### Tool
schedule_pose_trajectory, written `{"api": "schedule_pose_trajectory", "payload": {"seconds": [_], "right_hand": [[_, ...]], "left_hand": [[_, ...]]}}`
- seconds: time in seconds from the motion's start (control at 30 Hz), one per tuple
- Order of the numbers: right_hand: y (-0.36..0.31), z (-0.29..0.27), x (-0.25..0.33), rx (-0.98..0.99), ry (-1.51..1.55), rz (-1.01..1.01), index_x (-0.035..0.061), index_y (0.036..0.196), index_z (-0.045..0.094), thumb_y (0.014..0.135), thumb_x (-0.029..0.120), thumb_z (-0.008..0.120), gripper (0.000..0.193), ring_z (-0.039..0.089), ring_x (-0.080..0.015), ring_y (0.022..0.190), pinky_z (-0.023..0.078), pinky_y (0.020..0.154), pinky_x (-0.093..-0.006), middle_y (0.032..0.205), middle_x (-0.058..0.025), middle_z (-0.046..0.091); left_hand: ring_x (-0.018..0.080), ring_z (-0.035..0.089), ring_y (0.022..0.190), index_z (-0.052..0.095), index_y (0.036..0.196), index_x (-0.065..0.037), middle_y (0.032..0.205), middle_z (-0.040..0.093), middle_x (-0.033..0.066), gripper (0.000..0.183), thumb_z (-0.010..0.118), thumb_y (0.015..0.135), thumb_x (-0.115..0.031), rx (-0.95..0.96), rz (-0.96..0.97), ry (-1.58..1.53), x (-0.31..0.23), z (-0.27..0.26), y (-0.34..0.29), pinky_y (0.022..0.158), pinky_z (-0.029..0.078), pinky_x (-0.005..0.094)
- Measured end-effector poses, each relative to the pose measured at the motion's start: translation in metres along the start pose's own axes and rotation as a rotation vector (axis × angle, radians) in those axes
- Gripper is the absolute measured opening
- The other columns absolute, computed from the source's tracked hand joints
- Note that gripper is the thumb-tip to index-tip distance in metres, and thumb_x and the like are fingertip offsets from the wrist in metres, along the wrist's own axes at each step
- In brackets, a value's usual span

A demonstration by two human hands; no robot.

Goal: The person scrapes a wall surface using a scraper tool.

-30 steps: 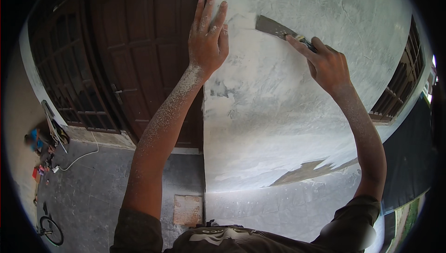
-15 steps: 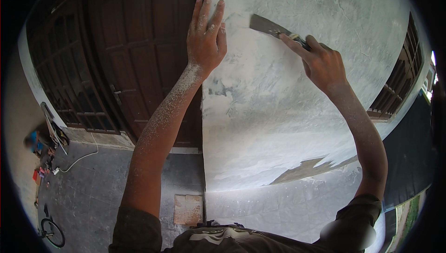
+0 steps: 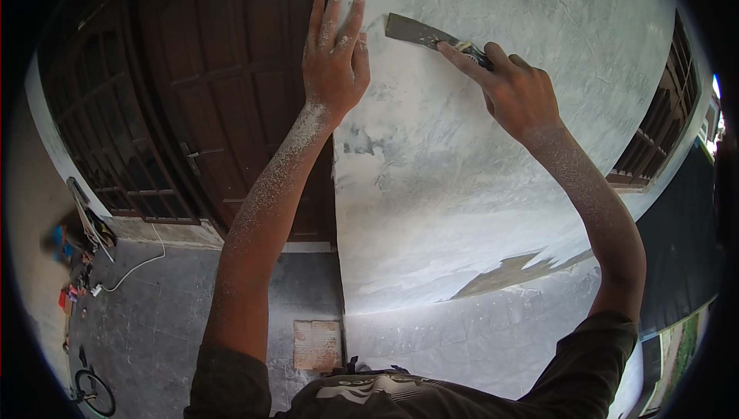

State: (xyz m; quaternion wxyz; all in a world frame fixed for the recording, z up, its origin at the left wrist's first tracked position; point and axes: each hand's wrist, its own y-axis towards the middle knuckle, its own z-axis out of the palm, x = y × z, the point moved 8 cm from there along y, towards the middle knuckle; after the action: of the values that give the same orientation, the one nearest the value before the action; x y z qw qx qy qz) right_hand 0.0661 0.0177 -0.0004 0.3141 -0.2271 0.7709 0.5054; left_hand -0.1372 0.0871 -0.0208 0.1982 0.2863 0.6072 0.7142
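My right hand (image 3: 523, 96) grips the dark handle of a putty knife (image 3: 419, 34), index finger stretched along it toward the blade. The flat grey blade points left and lies at the surface of the white, patchily plastered wall (image 3: 462, 165). At the wall's left edge, beside the dark door, my left hand (image 3: 336, 57) is raised with fingers stretched and a little apart, holding nothing. Whether its palm presses the wall edge cannot be seen. Pale dust and crumbs coat the left wrist and forearm; a lighter dusting shows on the right forearm.
A brown panelled door (image 3: 223, 73) and a barred window (image 3: 115, 126) stand left; another window (image 3: 662, 103) is at right. On the grey tiled floor are a dusty cardboard piece (image 3: 317, 345), a white cable (image 3: 142, 263) and a small wheel (image 3: 95, 393). A person (image 3: 61, 242) is at far left.
My right hand has slid the putty knife leftward and slightly up along the wall, toward my left hand. The left hand keeps its spread pose; the whole view has shifted a little.
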Motion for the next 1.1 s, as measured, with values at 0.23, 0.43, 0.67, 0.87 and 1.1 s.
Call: {"api": "schedule_pose_trajectory", "payload": {"seconds": [0.23, 0.43, 0.67, 0.87, 1.1], "right_hand": [[-0.029, 0.011, -0.023, 0.054, -0.025, 0.032, 0.0385, 0.152, 0.035, 0.095, 0.006, 0.060, 0.071, 0.065, -0.0142, 0.068, 0.058, 0.055, -0.0248, 0.103, -0.0067, 0.059], [-0.004, 0.006, 0.000, 0.004, -0.030, -0.003, 0.0398, 0.151, 0.036, 0.092, 0.005, 0.061, 0.073, 0.068, -0.0154, 0.072, 0.061, 0.057, -0.0275, 0.095, -0.0054, 0.061], [-0.016, 0.008, -0.009, 0.077, 0.009, 0.045, 0.0392, 0.151, 0.035, 0.093, 0.006, 0.062, 0.072, 0.068, -0.0160, 0.075, 0.061, 0.058, -0.0270, 0.101, -0.0068, 0.060], [-0.007, 0.009, -0.003, 0.029, 0.028, 0.013, 0.0398, 0.151, 0.035, 0.091, 0.005, 0.062, 0.074, 0.065, -0.0149, 0.069, 0.061, 0.057, -0.0281, 0.092, -0.0043, 0.059], [-0.015, 0.004, -0.008, 0.075, 0.028, 0.073, 0.0377, 0.151, 0.037, 0.095, 0.006, 0.060, 0.068, 0.064, -0.0133, 0.067, 0.059, 0.056, -0.0258, 0.099, -0.0078, 0.061]], "left_hand": [[0.0407, 0.028, 0.146, 0.046, 0.147, -0.012, 0.157, 0.034, 0.0154, 0.052, 0.052, 0.095, -0.008, 0.018, -0.030, -0.018, -0.007, 0.006, -0.002, 0.113, 0.037, 0.0502], [0.0382, 0.030, 0.146, 0.045, 0.149, -0.012, 0.158, 0.032, 0.0167, 0.053, 0.050, 0.096, -0.004, 0.008, 0.002, -0.001, -0.002, 0.000, -0.001, 0.114, 0.036, 0.0486], [0.0398, 0.028, 0.146, 0.047, 0.147, -0.012, 0.157, 0.034, 0.0154, 0.051, 0.052, 0.096, -0.008, 0.002, -0.018, -0.026, -0.003, 0.003, 0.000, 0.113, 0.037, 0.0502], [0.0401, 0.029, 0.146, 0.046, 0.148, -0.011, 0.157, 0.034, 0.0164, 0.052, 0.051, 0.097, -0.007, 0.018, 0.009, 0.013, -0.005, -0.002, -0.003, 0.114, 0.036, 0.0503], [0.0401, 0.030, 0.145, 0.045, 0.148, -0.011, 0.157, 0.034, 0.0169, 0.051, 0.052, 0.097, -0.009, 0.009, -0.006, -0.002, -0.003, 0.001, 0.001, 0.114, 0.036, 0.0506]]}}
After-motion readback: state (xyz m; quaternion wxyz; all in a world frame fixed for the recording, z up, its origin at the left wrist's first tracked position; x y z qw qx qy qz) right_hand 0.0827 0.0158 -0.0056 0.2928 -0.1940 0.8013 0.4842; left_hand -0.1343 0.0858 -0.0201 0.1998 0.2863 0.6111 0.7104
